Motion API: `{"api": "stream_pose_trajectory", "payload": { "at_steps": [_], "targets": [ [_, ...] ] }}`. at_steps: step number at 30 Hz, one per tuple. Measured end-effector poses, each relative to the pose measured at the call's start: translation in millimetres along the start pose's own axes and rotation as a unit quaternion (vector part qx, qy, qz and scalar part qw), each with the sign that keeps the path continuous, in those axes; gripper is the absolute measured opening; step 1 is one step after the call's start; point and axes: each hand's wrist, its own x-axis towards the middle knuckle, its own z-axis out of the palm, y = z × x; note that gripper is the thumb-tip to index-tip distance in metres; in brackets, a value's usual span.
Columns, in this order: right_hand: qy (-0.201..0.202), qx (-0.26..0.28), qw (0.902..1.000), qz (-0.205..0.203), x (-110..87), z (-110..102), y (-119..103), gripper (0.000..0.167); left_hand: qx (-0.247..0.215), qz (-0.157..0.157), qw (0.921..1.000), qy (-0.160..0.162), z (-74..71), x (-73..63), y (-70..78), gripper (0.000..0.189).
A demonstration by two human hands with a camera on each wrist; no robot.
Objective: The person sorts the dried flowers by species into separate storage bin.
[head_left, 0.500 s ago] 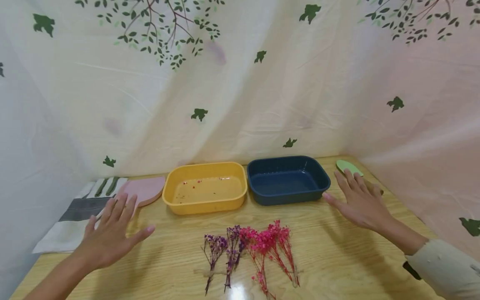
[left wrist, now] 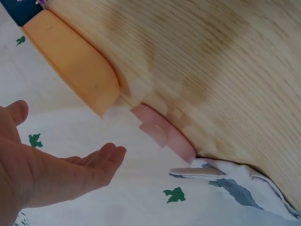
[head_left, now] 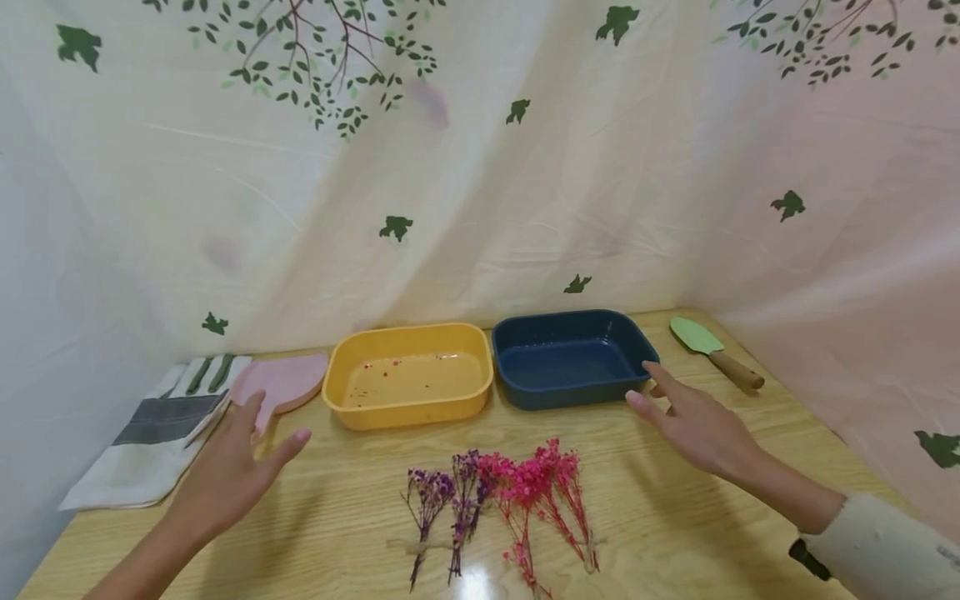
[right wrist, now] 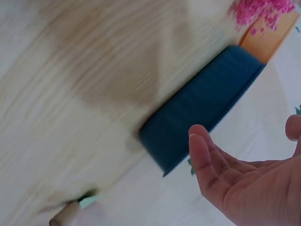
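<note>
My left hand (head_left: 228,471) hovers above the table's left side, near a pink board (head_left: 288,379) and a folded striped towel (head_left: 153,433). It holds nothing, its thumb apart from the fingers. Over the right side, my right hand (head_left: 697,429) hangs empty in front of the blue basin (head_left: 577,396), fingers slightly bent. In the right wrist view its fingertips overlap the basin's image; contact cannot be told. Between the hands lie purple dried flowers (head_left: 431,492) and pink dried flowers (head_left: 532,483), stems toward me.
A yellow basin (head_left: 408,412) with small bits inside stands left of the blue one. At the back right lies a small trowel (head_left: 696,335) with a green blade and wooden handle. A cloth backdrop (head_left: 465,167) printed with leaves hangs behind the table.
Both hands have turned from spread, palm-down poses to more edge-on ones. The right hand has shifted left, uncovering the trowel. Flowers and basins stay put.
</note>
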Motion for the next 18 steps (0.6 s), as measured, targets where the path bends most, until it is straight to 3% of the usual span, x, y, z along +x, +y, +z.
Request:
{"api": "stream_pose_trajectory", "payload": {
  "at_steps": [5, 11, 14, 18],
  "targets": [
    [-0.014, 0.068, 0.9975, -0.005, -5.8, 9.7, -9.4, 0.075, -0.048, 0.017, 0.9972, 0.055, 5.1, -0.1, 5.1, 0.090],
    [-0.039, 0.171, 0.9845, 0.008, -12.6, 27.2, -19.1, 0.069, -0.098, 0.001, 0.9934, 0.059, 10.1, 6.1, 9.9, 0.088],
    [-0.054, 0.221, 0.9736, 0.015, -15.8, 36.2, -22.3, 0.067, -0.129, -0.013, 0.9899, 0.057, 11.8, 11.3, 10.3, 0.087],
    [-0.080, 0.292, 0.9520, 0.043, -19.9, 45.7, -26.6, 0.066, -0.173, -0.037, 0.9823, 0.061, 14.2, 17.3, 10.2, 0.083]
  ]
}}
